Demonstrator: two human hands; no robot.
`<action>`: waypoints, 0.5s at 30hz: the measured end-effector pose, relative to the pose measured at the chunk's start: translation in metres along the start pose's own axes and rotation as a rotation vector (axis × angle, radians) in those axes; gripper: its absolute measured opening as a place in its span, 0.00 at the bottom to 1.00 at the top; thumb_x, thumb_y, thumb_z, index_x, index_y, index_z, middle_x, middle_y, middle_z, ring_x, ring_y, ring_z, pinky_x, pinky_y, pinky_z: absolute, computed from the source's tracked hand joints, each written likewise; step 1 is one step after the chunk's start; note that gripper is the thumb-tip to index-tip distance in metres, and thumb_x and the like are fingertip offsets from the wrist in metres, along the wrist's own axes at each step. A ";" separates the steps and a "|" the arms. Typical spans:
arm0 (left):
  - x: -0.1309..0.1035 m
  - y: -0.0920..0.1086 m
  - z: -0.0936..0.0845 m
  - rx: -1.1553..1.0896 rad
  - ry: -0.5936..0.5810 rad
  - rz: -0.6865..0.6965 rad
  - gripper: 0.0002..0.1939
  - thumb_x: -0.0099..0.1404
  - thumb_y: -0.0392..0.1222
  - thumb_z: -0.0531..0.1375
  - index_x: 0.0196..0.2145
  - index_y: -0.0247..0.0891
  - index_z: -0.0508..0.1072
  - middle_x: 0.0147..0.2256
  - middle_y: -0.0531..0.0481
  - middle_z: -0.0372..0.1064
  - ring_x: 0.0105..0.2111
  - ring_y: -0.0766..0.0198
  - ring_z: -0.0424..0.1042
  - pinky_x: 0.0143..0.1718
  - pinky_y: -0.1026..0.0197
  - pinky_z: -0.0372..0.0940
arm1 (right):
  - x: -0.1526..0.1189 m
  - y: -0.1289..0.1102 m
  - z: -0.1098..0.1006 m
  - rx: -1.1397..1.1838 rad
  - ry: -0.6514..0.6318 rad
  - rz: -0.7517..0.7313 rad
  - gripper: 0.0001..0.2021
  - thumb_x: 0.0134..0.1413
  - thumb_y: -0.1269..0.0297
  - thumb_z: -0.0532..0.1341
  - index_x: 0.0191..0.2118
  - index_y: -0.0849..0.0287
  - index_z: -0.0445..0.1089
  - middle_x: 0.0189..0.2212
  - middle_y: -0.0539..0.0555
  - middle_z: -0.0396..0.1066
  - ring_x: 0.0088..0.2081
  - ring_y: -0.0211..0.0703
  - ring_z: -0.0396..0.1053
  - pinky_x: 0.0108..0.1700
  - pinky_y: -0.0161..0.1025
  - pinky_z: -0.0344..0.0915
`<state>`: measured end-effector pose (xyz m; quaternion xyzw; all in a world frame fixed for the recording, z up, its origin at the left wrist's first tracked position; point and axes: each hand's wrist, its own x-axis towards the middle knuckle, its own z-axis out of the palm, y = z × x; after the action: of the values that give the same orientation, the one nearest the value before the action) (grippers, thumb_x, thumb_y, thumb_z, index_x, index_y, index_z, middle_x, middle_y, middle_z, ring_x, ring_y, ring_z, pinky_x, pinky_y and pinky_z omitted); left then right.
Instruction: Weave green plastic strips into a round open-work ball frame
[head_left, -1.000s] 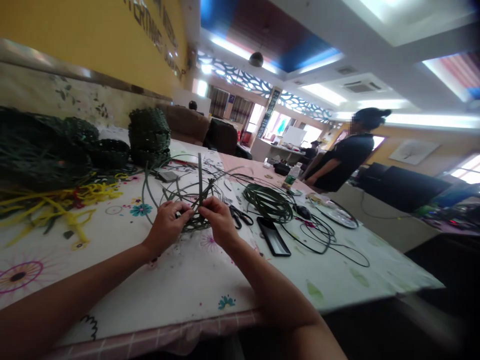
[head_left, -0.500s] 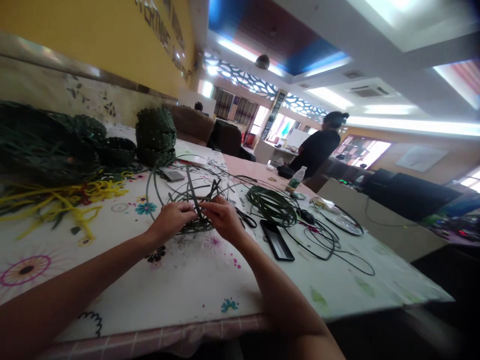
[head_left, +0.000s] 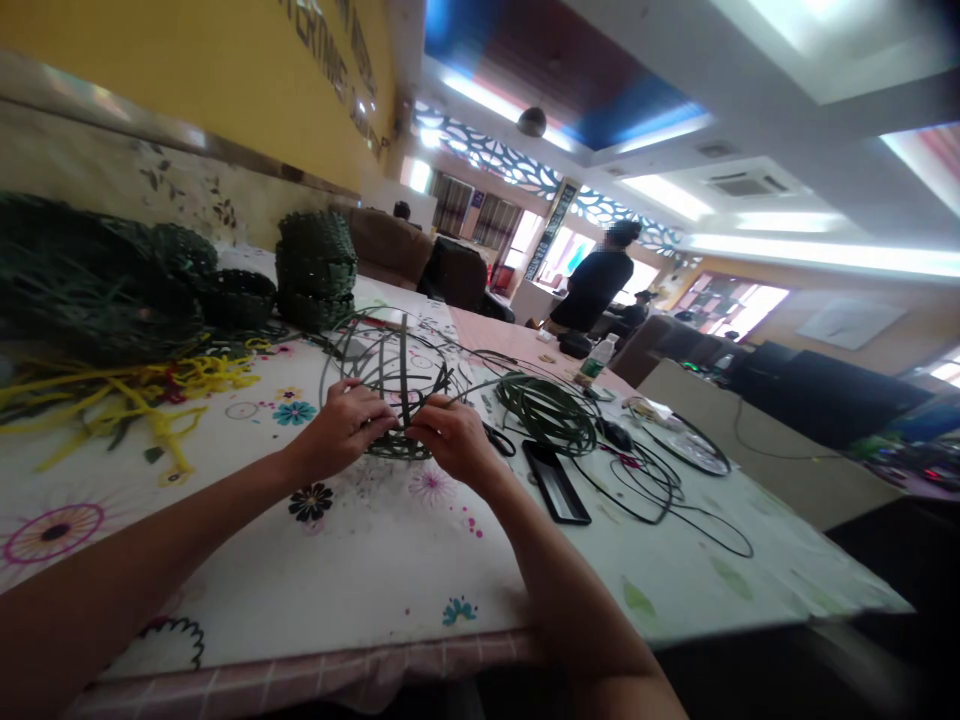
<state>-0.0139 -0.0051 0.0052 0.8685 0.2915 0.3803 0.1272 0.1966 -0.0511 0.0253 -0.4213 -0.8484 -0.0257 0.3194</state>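
Observation:
Dark green strips are woven into a partly formed basket (head_left: 397,447), its loose ends standing up and curving outward. My left hand (head_left: 352,422) pinches the near left side of the weave, fingers curled around a strip. Close beside it, my right hand (head_left: 450,432) has thumb and fingers closed on a strip at the right side. An upright strip (head_left: 404,370) rises between both hands. Just right of my right hand lie black-handled scissors (head_left: 501,440), partly hidden by the hand.
A coil of green strip (head_left: 546,412) and a black tray (head_left: 556,482) lie to the right, near a plastic bottle (head_left: 598,360). Finished green baskets (head_left: 315,268) and yellow strips (head_left: 150,400) occupy the left. Beyond the table stands a person (head_left: 596,280) in dark clothes.
My left hand has shifted slightly and turned, its fingers more curled over the weave. The upright strip leans less. The person in the background has moved left.

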 end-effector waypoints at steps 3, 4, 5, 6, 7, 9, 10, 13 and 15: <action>-0.001 -0.006 -0.005 0.048 -0.020 0.092 0.16 0.71 0.48 0.51 0.35 0.42 0.77 0.33 0.50 0.74 0.38 0.60 0.72 0.63 0.46 0.46 | -0.001 -0.004 0.003 0.082 0.039 0.015 0.09 0.61 0.66 0.60 0.29 0.57 0.70 0.28 0.50 0.66 0.31 0.37 0.65 0.35 0.34 0.57; -0.003 -0.007 -0.005 0.074 -0.027 0.113 0.15 0.70 0.50 0.53 0.38 0.42 0.77 0.34 0.50 0.74 0.40 0.59 0.72 0.64 0.45 0.45 | -0.001 -0.005 0.005 0.102 0.070 0.035 0.09 0.61 0.67 0.60 0.29 0.57 0.70 0.28 0.50 0.66 0.31 0.38 0.65 0.35 0.34 0.57; -0.005 -0.007 -0.005 0.111 -0.024 0.132 0.14 0.68 0.52 0.57 0.40 0.43 0.77 0.36 0.49 0.74 0.42 0.57 0.71 0.65 0.43 0.43 | -0.002 -0.006 0.008 0.117 0.108 0.058 0.09 0.60 0.68 0.60 0.28 0.57 0.69 0.27 0.50 0.66 0.31 0.38 0.65 0.35 0.35 0.57; -0.007 -0.007 -0.003 0.160 -0.011 0.148 0.15 0.65 0.54 0.60 0.43 0.43 0.76 0.38 0.48 0.74 0.46 0.55 0.71 0.66 0.41 0.40 | -0.003 -0.006 0.011 0.129 0.148 0.084 0.09 0.60 0.68 0.60 0.28 0.57 0.69 0.27 0.50 0.65 0.30 0.38 0.64 0.34 0.35 0.58; -0.010 -0.007 0.000 0.215 0.015 0.160 0.18 0.63 0.55 0.63 0.46 0.44 0.75 0.41 0.47 0.74 0.50 0.52 0.70 0.67 0.39 0.38 | -0.004 -0.007 0.014 0.141 0.185 0.109 0.09 0.60 0.68 0.60 0.27 0.57 0.68 0.27 0.50 0.65 0.30 0.38 0.64 0.34 0.35 0.58; -0.014 -0.004 0.006 0.319 0.069 0.175 0.19 0.63 0.51 0.64 0.50 0.44 0.73 0.46 0.45 0.74 0.56 0.49 0.67 0.68 0.37 0.35 | -0.005 -0.008 0.020 0.164 0.245 0.151 0.10 0.59 0.68 0.60 0.26 0.57 0.67 0.25 0.49 0.64 0.29 0.38 0.64 0.34 0.36 0.58; -0.015 -0.003 0.010 0.355 0.088 0.181 0.17 0.65 0.49 0.62 0.51 0.45 0.73 0.47 0.45 0.74 0.57 0.50 0.66 0.68 0.38 0.34 | -0.005 -0.007 0.022 0.173 0.266 0.167 0.10 0.59 0.68 0.60 0.26 0.57 0.67 0.25 0.49 0.64 0.29 0.39 0.64 0.35 0.36 0.58; -0.014 -0.004 0.017 0.386 0.111 0.185 0.12 0.70 0.44 0.57 0.49 0.44 0.75 0.42 0.47 0.76 0.52 0.54 0.71 0.69 0.40 0.40 | -0.006 -0.004 0.025 0.177 0.281 0.181 0.08 0.59 0.68 0.61 0.27 0.57 0.69 0.26 0.50 0.66 0.31 0.39 0.66 0.36 0.36 0.60; -0.011 -0.010 0.019 0.367 0.125 0.178 0.10 0.71 0.44 0.57 0.44 0.43 0.77 0.37 0.48 0.76 0.45 0.56 0.74 0.68 0.41 0.44 | -0.006 -0.001 0.026 0.150 0.244 0.160 0.07 0.60 0.67 0.61 0.30 0.57 0.71 0.27 0.51 0.68 0.32 0.40 0.67 0.37 0.36 0.60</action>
<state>-0.0104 -0.0042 -0.0185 0.8741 0.2854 0.3836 -0.0856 0.1848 -0.0474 0.0014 -0.4561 -0.7667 0.0123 0.4516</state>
